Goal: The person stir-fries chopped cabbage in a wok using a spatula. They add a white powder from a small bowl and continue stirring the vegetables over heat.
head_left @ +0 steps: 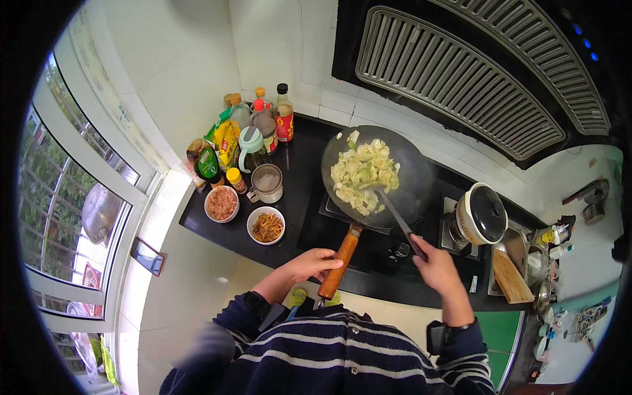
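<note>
A dark wok (pixel 412 158) sits over the left burner with chopped pale green cabbage (pixel 363 173) heaped in it. My left hand (pixel 312 264) is at the wok's wooden handle (pixel 345 256), its thumb and fingers around the handle's left side; some fingertips are hidden beneath. In my right hand (pixel 437 265) is the handle of a metal spatula (pixel 397 217). The spatula's blade reaches down into the lower part of the cabbage and is partly covered by it. A few pieces cling to the wok's upper left rim.
Left of the wok stand a bowl of minced meat (pixel 221 204), a bowl of shredded brown-orange food (pixel 266 225), a metal strainer cup (pixel 267 182) and several sauce bottles (pixel 284 118). A lidded pot (pixel 483 213) occupies the right burner. The range hood (pixel 459 79) hangs above.
</note>
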{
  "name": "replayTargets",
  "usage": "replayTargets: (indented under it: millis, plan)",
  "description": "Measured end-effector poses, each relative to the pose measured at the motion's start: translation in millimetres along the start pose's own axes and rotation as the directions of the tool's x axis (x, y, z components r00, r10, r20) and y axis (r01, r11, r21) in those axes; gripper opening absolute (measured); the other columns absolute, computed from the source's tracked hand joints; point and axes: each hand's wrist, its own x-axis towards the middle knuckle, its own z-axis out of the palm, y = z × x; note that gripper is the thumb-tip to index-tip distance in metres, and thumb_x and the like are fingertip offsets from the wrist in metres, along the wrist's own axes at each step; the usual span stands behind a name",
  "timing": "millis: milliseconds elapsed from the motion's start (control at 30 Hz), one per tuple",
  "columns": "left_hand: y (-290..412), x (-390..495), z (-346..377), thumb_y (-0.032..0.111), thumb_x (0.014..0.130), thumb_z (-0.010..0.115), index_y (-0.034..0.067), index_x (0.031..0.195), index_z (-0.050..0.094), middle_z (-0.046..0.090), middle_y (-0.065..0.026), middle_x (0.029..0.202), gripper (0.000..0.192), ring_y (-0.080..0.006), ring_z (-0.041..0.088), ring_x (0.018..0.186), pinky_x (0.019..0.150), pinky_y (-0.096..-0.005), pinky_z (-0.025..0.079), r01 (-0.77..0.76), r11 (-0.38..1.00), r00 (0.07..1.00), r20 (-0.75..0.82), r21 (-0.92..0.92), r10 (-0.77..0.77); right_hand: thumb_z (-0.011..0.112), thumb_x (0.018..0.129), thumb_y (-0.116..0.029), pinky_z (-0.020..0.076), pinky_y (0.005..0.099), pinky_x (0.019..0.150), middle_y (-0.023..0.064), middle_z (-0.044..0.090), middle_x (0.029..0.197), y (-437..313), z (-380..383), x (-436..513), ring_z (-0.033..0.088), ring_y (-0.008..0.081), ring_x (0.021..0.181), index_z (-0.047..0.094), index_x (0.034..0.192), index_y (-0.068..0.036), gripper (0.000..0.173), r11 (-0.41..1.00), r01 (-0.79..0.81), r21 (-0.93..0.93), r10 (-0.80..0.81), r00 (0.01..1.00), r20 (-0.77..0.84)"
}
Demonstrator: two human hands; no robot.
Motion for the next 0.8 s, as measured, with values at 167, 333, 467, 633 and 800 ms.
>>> replayTargets:
  millis: [167,333,467,633,800]
  plan:
    - [-0.9,-1.3,1.7,0.037,0.092,0.059,0.002,0.116,0.055,0.065,-0.0085,0.098,0.043,-0.0166,0.064,0.088,0.07,-0.0315,0.053,-0.012,1.0,1.0,0.0,-0.02,0.012,0.061,0.081,-0.005,0.0484,0.0288,0.067,0.008,0.065,0.082,36.8,-16.2,19.8,0.06,0.015,0.067,0.053,0.131,-0.01,0.051,0.992,0.104,0.065,-0.093,0.983,-0.158]
    - [0.3,-1.9,4.8,0.037,0.092,0.058,0.003,0.115,0.056,0.065,-0.0081,0.098,0.041,-0.016,0.064,0.087,0.069,-0.0305,0.053,-0.016,1.0,1.0,-0.016,-0.012,0.016,0.056,0.089,-0.011,0.0311,0.0223,0.041,0.0003,0.05,0.068,19.9,15.2,88.5,0.042,0.0076,0.048,0.044,0.14,-0.012,0.052,0.636,-0.196,0.746,0.258,0.965,0.034]
    - [-0.7,-1.9,4.9,0.038,0.092,0.058,0.003,0.114,0.056,0.064,-0.0074,0.098,0.041,-0.0159,0.063,0.089,0.071,-0.0307,0.052,-0.024,1.0,1.0,-0.006,-0.015,0.024,0.052,0.093,-0.012,0.0245,0.0198,0.036,-0.0004,0.047,0.068,-8.0,38.1,106.6,0.035,0.0054,0.044,0.04,0.142,-0.015,0.051,0.468,-0.192,0.863,0.221,0.971,0.096]
    - [-1.4,-1.1,3.5,0.038,0.092,0.058,0.004,0.115,0.054,0.063,-0.0067,0.1,0.041,-0.0157,0.062,0.092,0.074,-0.0316,0.051,-0.033,0.999,0.999,0.025,-0.017,0.034,0.053,0.091,-0.007,0.0251,0.0198,0.039,0.0005,0.048,0.069,-4.6,47.4,84.1,0.036,0.0051,0.046,0.04,0.142,-0.017,0.053,0.574,-0.267,0.774,0.111,0.962,0.249]
    - [1.7,1.0,3.9,0.038,0.093,0.058,0.005,0.117,0.053,0.062,-0.0064,0.101,0.041,-0.0161,0.061,0.093,0.076,-0.0318,0.051,-0.019,1.0,0.999,0.031,0.007,0.018,0.063,0.082,-0.009,0.0469,0.0334,0.087,0.0187,0.065,0.11,31.1,6.9,58.8,0.064,0.0308,0.1,0.054,0.13,-0.014,0.049,0.98,0.07,0.187,-0.077,0.996,0.035]
